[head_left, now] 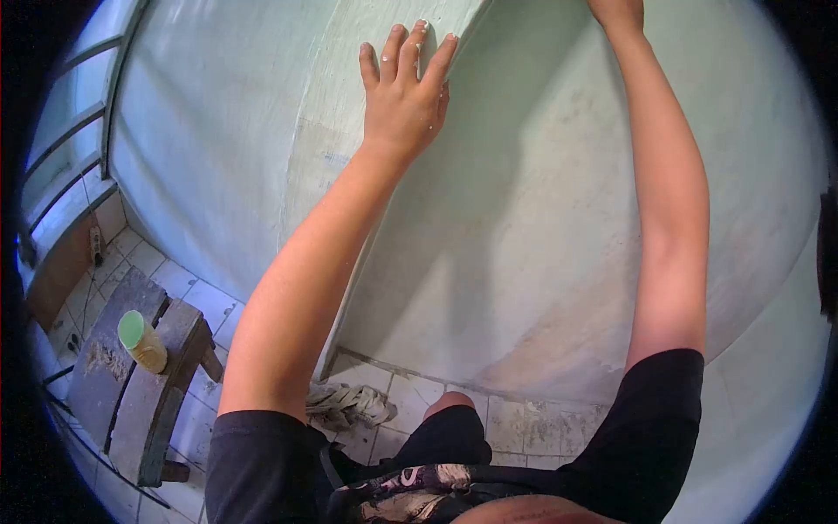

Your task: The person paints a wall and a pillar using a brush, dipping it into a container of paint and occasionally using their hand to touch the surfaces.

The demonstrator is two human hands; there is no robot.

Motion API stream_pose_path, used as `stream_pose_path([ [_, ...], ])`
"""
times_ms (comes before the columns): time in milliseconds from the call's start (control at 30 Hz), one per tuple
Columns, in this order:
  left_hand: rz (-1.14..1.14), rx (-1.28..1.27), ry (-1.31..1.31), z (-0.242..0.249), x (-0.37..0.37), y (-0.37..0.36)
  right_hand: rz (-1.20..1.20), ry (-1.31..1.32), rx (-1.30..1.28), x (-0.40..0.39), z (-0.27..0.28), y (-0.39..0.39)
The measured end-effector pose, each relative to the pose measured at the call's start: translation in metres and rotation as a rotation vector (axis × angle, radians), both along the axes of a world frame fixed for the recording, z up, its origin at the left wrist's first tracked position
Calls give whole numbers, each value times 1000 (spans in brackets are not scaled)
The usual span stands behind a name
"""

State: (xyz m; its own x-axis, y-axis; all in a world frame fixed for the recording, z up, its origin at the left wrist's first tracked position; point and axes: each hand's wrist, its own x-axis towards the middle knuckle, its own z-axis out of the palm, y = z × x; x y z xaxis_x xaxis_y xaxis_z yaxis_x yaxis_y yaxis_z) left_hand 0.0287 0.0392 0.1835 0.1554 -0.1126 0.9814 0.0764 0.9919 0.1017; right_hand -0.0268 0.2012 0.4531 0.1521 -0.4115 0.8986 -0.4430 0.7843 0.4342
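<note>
My left hand lies flat on the pale green wall pillar, close to its edge. Its fingers are spread and hold nothing, and white specks dot the fingertips. High at the top edge of the view is my right hand, cut off so that only the wrist and the back of the hand show. Its fingers are out of view, so what it holds or touches cannot be seen. Behind it stretches the pale, stained wall.
A worn wooden stool stands at the lower left, bearing a green-and-yellow cup. A crumpled cloth lies on the tiled floor by the wall. A barred window frame is at the far left, with a cable hanging below.
</note>
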Motion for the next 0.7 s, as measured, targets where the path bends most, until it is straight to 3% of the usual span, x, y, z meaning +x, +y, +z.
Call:
stream_pose_path([
  [133,14,-9,0,0,3,1,72,-6,208,-56,-25,1],
  [233,-3,-15,-29,-1,5,2,153,9,368,-63,-105,-16],
  [333,-3,-30,-62,-3,5,0,-30,-29,518,-61,-205,-19],
  [433,-10,-24,-109,-4,10,3,345,-173,686,-58,-285,-7],
  [467,-12,-36,-101,-4,11,4,325,-309,750,-42,-303,-1],
  [533,27,-29,-110,-4,9,3,306,-421,821,-30,-298,2],
  [600,32,-41,-92,-5,8,2,298,-701,654,-20,-275,-2],
  [633,17,-38,-87,-5,8,2,-8,-804,610,-19,-241,-9],
  [700,9,-39,-88,-5,6,3,52,-827,391,-35,-172,-12],
])
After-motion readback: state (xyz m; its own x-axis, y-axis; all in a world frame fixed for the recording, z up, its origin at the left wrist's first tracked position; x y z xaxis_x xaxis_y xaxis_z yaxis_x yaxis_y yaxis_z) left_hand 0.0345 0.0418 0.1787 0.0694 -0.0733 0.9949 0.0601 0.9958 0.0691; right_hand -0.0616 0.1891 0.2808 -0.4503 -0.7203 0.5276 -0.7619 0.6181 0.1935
